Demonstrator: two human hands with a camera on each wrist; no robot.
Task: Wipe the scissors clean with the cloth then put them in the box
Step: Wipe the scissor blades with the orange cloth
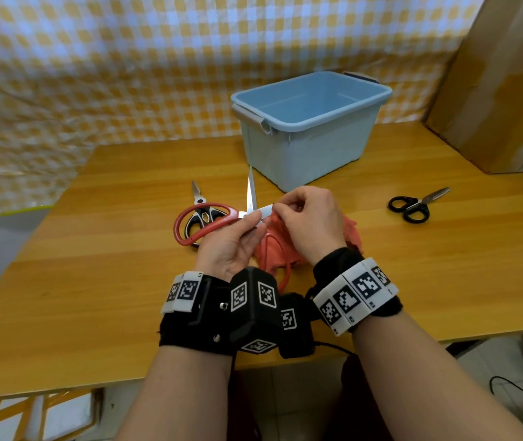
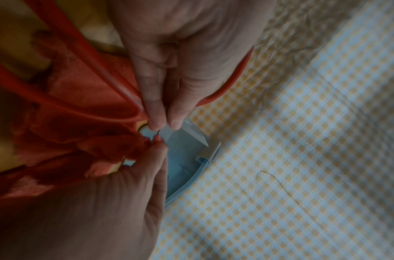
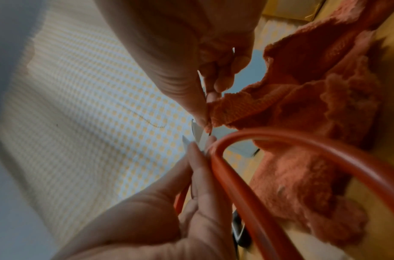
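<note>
My left hand (image 1: 249, 221) pinches the red-handled scissors (image 1: 204, 222) near the pivot, above the table. The blades are spread: one points up and away (image 1: 250, 189), the other (image 1: 265, 210) points right into my right hand (image 1: 280, 209). That hand pinches the orange cloth (image 1: 272, 249) around this blade. In the left wrist view the left hand's fingertips (image 2: 157, 121) sit at the pivot, beside the cloth (image 2: 91, 91). The right wrist view shows the cloth (image 3: 302, 105) folded over the blade under my right hand (image 3: 208, 121). The open blue box (image 1: 361, 105) stands just behind my hands and holds nothing.
A black-and-white handled pair of scissors (image 1: 197, 198) lies on the wooden table (image 1: 110, 249) under the red handle. A small black-handled pair (image 1: 412, 205) lies to the right. A large cardboard box (image 1: 501, 90) stands at the back right. Checked fabric hangs behind.
</note>
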